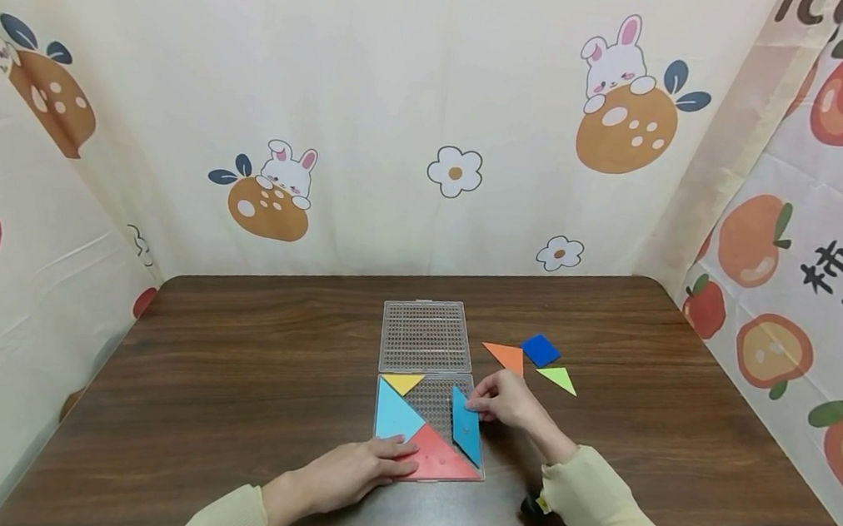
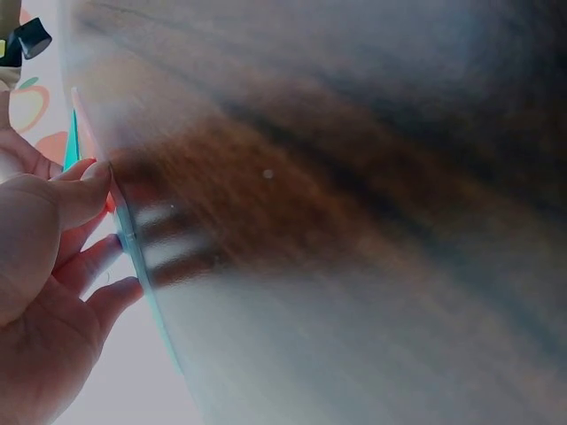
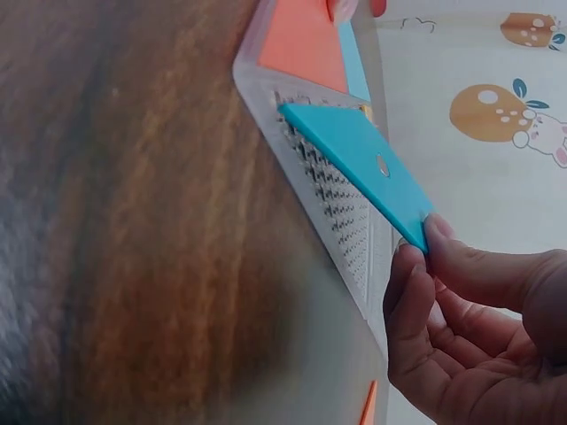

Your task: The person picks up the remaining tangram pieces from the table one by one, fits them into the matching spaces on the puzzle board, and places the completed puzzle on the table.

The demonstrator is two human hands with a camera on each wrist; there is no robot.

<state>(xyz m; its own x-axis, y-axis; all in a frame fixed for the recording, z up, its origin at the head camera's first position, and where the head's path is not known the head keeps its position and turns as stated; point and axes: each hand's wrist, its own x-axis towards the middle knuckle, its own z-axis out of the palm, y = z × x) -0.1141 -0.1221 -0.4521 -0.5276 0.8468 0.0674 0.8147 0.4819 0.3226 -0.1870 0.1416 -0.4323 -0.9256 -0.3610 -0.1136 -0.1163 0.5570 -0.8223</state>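
Between the thumb and fingers of my right hand is a blue parallelogram tangram piece. It is tilted over the right side of a clear plastic tangram case, its far corner down by the case floor in the right wrist view. My left hand rests with extended fingers on the large red triangle and the case's near left edge. A large light-blue triangle and a small yellow triangle also lie in the case.
The case's open lid lies flat behind the tray. Right of it, on the wooden table, are an orange triangle, a dark blue square and a lime green triangle. A printed curtain hangs along the back.
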